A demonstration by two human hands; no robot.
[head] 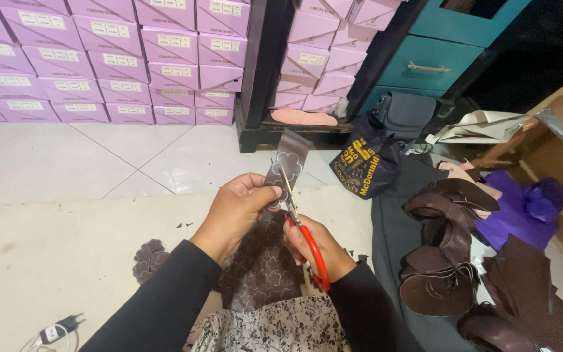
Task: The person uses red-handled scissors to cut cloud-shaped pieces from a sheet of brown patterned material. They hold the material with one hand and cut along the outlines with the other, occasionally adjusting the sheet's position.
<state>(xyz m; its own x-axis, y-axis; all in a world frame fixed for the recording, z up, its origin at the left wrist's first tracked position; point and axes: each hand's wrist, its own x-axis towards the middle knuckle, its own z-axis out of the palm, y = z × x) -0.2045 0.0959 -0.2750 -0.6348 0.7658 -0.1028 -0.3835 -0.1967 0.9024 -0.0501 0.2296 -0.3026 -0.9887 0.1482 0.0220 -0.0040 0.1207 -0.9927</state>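
My left hand [239,207] pinches a strip of dark brown leather [288,160] with flower shapes traced on it, holding it upright in front of me. My right hand [314,248] grips red-handled scissors [304,231]; the blades point up and close on the strip just right of my left thumb. The lower part of the leather hangs down behind my hands onto a patterned brown sheet [262,270] on my lap. A cut flower-shaped piece [148,257] lies on the beige mat to the left.
Stacks of purple boxes [99,58] line the back wall. Curled brown leather pieces [444,254] and purple material [522,208] lie at right on a grey cloth. A dark printed bag [363,166] and teal drawers [434,62] stand behind. A small charger [57,331] lies bottom left.
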